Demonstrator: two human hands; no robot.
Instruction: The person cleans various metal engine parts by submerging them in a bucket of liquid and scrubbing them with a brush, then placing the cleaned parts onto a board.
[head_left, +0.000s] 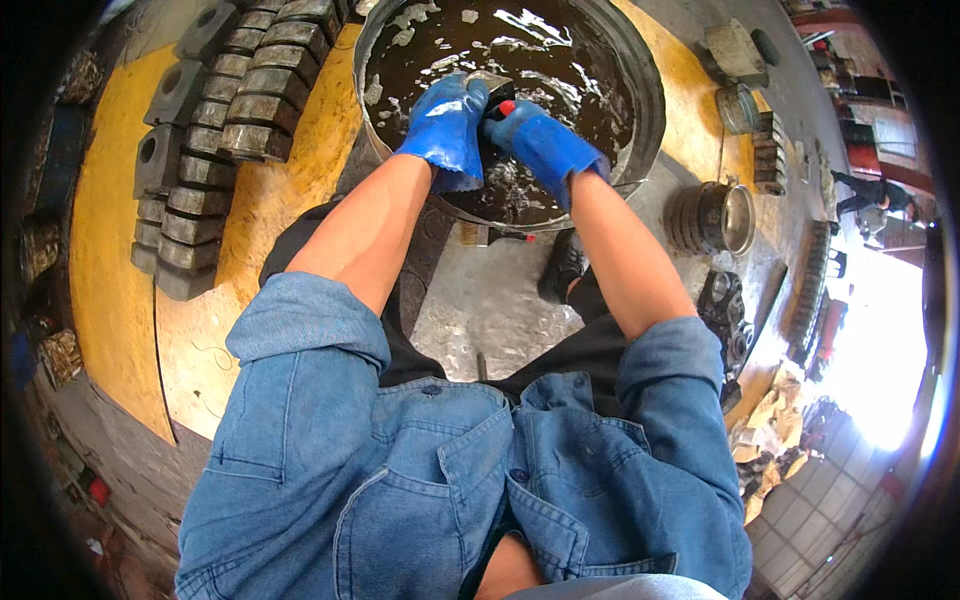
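Note:
Both hands wear blue rubber gloves and are over a wide round metal tub (652,110) of dark, brownish liquid. My left hand (445,118) is closed around a greyish metal part (488,79), of which only the upper edge shows. Close beside it on the right, my right hand (535,138) grips a tool with a red handle end (507,107); its working end is hidden between the gloves. Pale foam patches and ripples lie on the liquid.
Stacked metal blocks (262,105) stand at left on a yellow board (110,300). A brush (478,235) lies below the tub. At right are metal rings (705,218), a jar (737,108) and crumpled brown paper (775,425). A person (880,195) is in the far right background.

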